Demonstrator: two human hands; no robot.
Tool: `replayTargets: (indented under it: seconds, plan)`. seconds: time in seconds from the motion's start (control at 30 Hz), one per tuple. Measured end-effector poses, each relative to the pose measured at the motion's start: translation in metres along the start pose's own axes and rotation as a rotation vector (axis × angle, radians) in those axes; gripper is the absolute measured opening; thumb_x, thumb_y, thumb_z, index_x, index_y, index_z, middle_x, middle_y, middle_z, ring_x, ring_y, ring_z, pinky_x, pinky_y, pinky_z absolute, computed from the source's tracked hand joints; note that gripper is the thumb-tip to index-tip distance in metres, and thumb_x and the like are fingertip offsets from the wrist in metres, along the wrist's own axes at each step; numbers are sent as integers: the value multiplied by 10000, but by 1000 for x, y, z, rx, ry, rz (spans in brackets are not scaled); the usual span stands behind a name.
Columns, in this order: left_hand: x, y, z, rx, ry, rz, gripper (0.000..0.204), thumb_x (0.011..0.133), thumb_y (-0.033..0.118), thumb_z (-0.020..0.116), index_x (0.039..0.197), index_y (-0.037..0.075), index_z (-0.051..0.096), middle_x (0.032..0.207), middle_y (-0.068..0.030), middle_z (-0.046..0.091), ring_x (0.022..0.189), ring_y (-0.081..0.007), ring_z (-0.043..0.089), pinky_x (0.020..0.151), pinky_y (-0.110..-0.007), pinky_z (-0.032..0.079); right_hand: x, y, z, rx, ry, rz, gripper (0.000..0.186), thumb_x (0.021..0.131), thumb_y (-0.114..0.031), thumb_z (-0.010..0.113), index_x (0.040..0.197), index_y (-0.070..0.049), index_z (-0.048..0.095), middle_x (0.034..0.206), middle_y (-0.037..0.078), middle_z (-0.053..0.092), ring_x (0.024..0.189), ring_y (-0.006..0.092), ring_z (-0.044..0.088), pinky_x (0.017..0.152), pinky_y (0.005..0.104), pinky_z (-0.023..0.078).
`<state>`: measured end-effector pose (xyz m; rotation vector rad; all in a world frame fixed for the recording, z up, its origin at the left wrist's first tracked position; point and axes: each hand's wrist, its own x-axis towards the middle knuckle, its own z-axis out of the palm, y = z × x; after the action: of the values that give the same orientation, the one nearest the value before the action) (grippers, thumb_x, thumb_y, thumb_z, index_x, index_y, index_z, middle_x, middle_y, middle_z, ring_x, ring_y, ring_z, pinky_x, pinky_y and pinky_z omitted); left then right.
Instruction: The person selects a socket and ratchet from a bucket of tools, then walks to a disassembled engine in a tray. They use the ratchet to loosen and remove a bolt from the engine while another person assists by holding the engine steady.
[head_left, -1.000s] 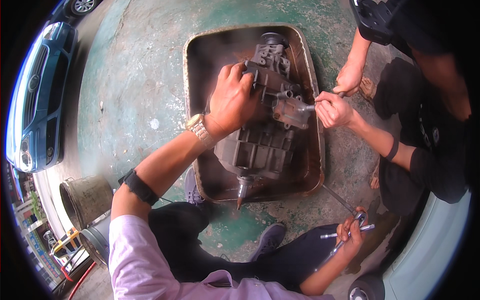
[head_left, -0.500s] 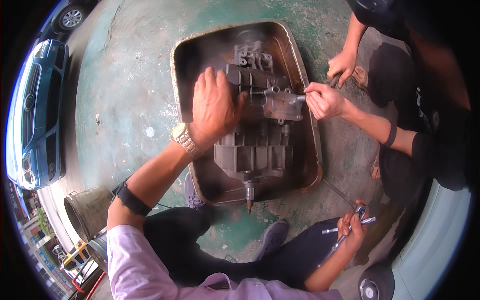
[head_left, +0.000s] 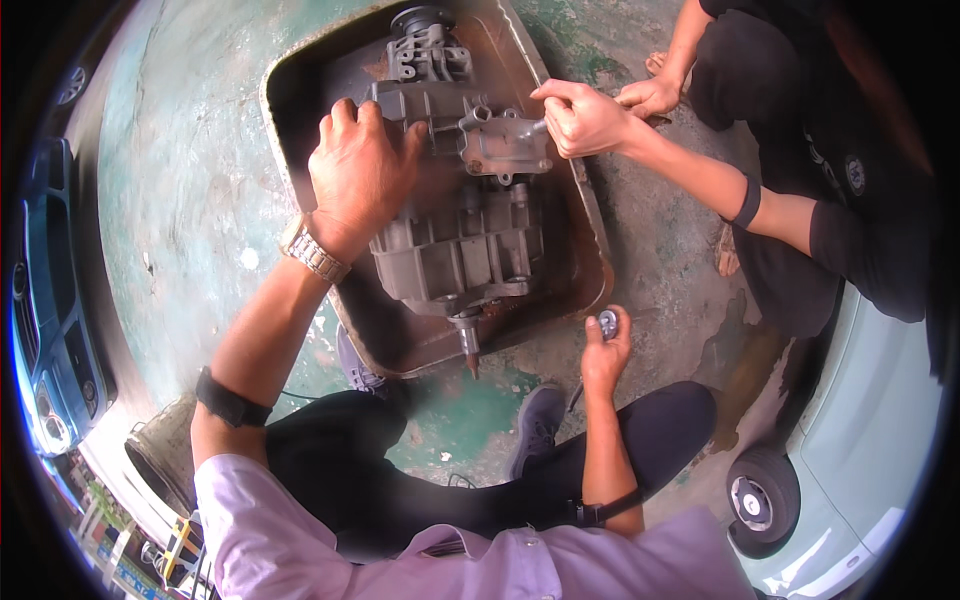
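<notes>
A grey metal gearbox [head_left: 455, 250] lies in a rusty metal tray, its splined shaft pointing toward me. My left hand [head_left: 362, 180], with a watch at the wrist, rests on the left side of the casing, thumb spread and fingers slightly bent. To the right of the shaft, my right hand [head_left: 605, 360] is closed round a ratchet wrench [head_left: 608, 322]; its round head shows above the fingers and a thin rod shows below the hand. A co-worker's hand [head_left: 580, 118] grips a tool at the gearbox's side cover [head_left: 503, 145], with the co-worker's other hand [head_left: 650, 97] farther along it.
The tray's rim [head_left: 583, 210] surrounds the gearbox. The co-worker crouches at the right, beside a pale car with a wheel [head_left: 763, 500]. A blue car [head_left: 55, 300] stands at the far left. A worn bucket [head_left: 160, 455] is near my left elbow.
My right hand has moved left and forward, toward the tray, with the ratchet wrench. My left hand stays on the casing, its fingers more bent. The whole view has shifted.
</notes>
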<state>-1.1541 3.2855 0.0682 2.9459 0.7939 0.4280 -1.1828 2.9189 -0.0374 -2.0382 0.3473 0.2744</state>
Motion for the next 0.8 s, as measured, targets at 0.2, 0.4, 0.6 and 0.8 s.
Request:
replayTargets:
  seconds: [0.2, 0.4, 0.6, 0.8]
  plan:
    - [1, 0, -4, -57, -95, -74, 475, 871, 390, 634, 1067, -41, 592, 1113, -230, 561, 1032, -387, 560, 823, -455, 495, -16, 102, -2, -551, 103, -73, 363, 783, -77, 684, 1133, -149, 620, 904, 143, 688, 845, 369, 653, 732, 456, 492]
    - [2, -5, -7, -106, -97, -71, 460, 850, 367, 652, 1039, -49, 599, 1060, -214, 570, 993, -372, 578, 803, -445, 503, 5, 127, -3, -608, -52, 192, 494, 778, -104, 690, 1246, -41, 546, 1068, 199, 645, 952, 346, 634, 847, 413, 487]
    - [7, -15, 6, -248, -19, -212, 494, 865, 355, 640, 1157, -38, 571, 1118, -217, 584, 995, -384, 595, 832, -446, 493, -48, -4, 22, 155, -159, -56, 560, 876, -143, 679, 1337, 23, 407, 1280, 218, 498, 1217, 310, 491, 1019, 396, 407]
    - [11, -6, 4, -76, -169, -318, 447, 876, 419, 576, 1052, 8, 588, 1027, -238, 608, 944, -418, 617, 818, -482, 497, -16, -80, 100, -148, -278, -61, 744, 918, -422, 588, 1394, 95, 343, 1409, 307, 398, 1322, 403, 387, 1112, 427, 284]
